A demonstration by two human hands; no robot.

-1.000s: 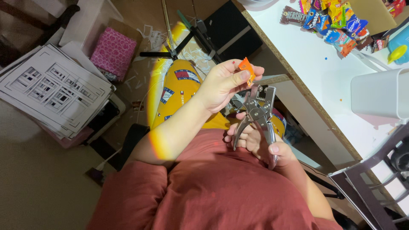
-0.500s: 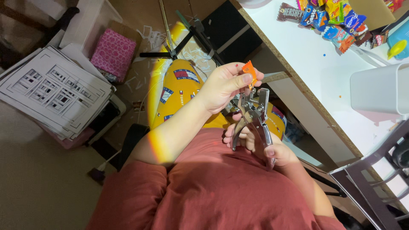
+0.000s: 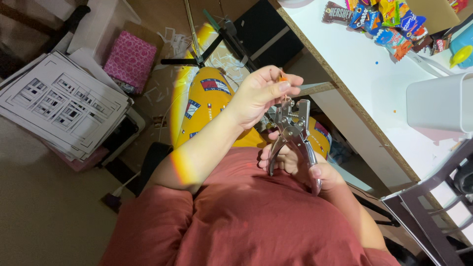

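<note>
Both hands meet above the lap, close to each other; the left hand (image 3: pixel 258 93) is pinched shut on a small orange scrap (image 3: pixel 283 77), only a sliver of it showing between thumb and fingertips, held right at the head of a shiny metal plier-style hole punch (image 3: pixel 291 130); the right hand (image 3: pixel 298 165) is wrapped around the punch's two handles, thumb pressed on the outer one, and the tool's head points toward 12 o'clock — whether its nose is biting the scrap cannot be told.

A rust-red shirt (image 3: pixel 246 216) fills the 6 o'clock part of the view; beyond the hands lies a yellow fabric bag (image 3: pixel 207 106) with red, white and blue patches. At 9 o'clock sits a stack of white printed sheets (image 3: pixel 61 106), with a pink patterned pouch (image 3: pixel 129 60) at 10 o'clock and white paper trimmings scattered near it. At 2 o'clock runs a white tabletop (image 3: pixel 364 74) with a raw board edge, bearing a heap of bright snack wrappers (image 3: pixel 389 22) and a white plastic tub (image 3: pixel 438 106) — the tub toward 3 o'clock.
</note>
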